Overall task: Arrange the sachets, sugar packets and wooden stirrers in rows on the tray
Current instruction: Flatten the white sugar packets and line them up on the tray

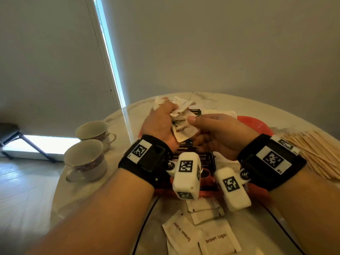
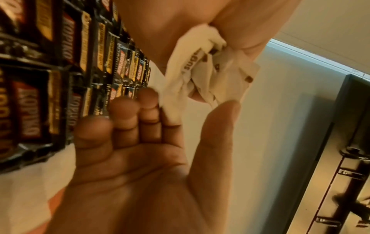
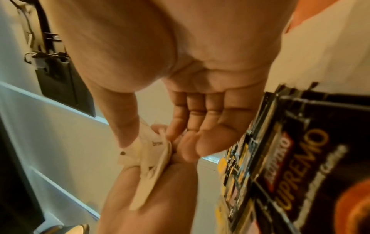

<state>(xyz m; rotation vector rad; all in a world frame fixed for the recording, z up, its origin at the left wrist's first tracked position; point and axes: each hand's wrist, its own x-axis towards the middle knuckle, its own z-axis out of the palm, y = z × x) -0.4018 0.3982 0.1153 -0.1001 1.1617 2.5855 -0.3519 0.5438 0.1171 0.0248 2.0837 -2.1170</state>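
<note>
Over the red tray (image 1: 254, 124) my left hand (image 1: 165, 115) grips a crumpled bunch of white brown-sugar packets (image 1: 182, 126). My right hand (image 1: 193, 126) pinches one packet of that bunch between thumb and fingers. In the left wrist view the packets (image 2: 210, 76) sit between my left hand's (image 2: 190, 104) thumb and curled fingers. In the right wrist view my right hand (image 3: 152, 139) pinches the packets (image 3: 154, 153). Black coffee sachets (image 1: 207, 161) (image 2: 80, 63) (image 3: 300, 158) lie in rows on the tray below. Wooden stirrers (image 1: 316, 153) are piled at the right.
Several loose brown-sugar packets (image 1: 217, 240) lie on the marble table (image 1: 211, 97) in front of the tray. Two teacups (image 1: 92, 131) (image 1: 84, 159) stand at the table's left edge. Black cables run over the near edge.
</note>
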